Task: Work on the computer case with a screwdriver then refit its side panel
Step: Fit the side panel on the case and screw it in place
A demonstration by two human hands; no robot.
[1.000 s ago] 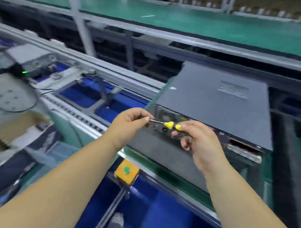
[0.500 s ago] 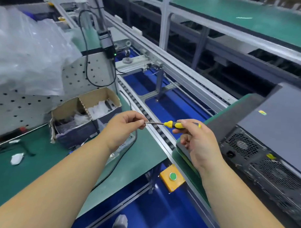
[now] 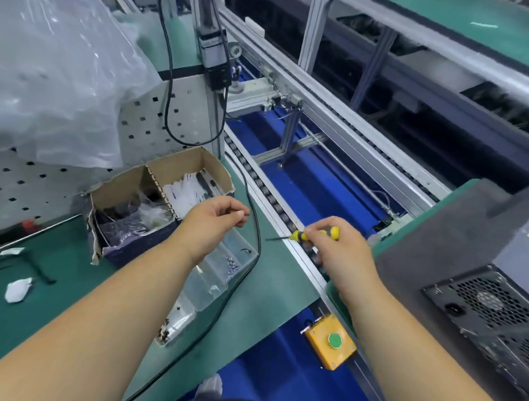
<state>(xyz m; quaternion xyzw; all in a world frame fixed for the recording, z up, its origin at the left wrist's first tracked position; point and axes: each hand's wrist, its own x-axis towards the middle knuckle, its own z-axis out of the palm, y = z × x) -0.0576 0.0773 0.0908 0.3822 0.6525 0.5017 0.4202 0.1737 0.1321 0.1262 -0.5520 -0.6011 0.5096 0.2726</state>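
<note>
- Right hand (image 3: 338, 251) is pinching a small yellow-and-black-handled screwdriver (image 3: 311, 234) between thumb and fingertips, with the thin metal shaft sticking out toward the left hand.
- Left hand (image 3: 214, 219) is hanging a bit apart from the screwdriver tip, fingers curled in with thumb and forefinger nearly meeting. Can't tell if there's anything tiny in that pinch, looks like nothing.
- The dark grey metal computer case (image 3: 476, 267) is sitting just to the right of the right hand, fan grille and power socket facing the camera, flat grey side panel facing up.
- Directly under the left wrist there's a clear plastic compartment tray (image 3: 221, 277) lying on the green bench mat (image 3: 59, 283), with a few small screws in its sections.
- Just behind the left hand is an open brown cardboard box (image 3: 155, 193) split in two, stuffed with little plastic bags.
- A black cable (image 3: 249, 259) is snaking down past the left hand's fingertips, alongside the tray.
- Below the right forearm, a yellow box with a green push button (image 3: 330, 342) is hanging off the conveyor rail.
</note>
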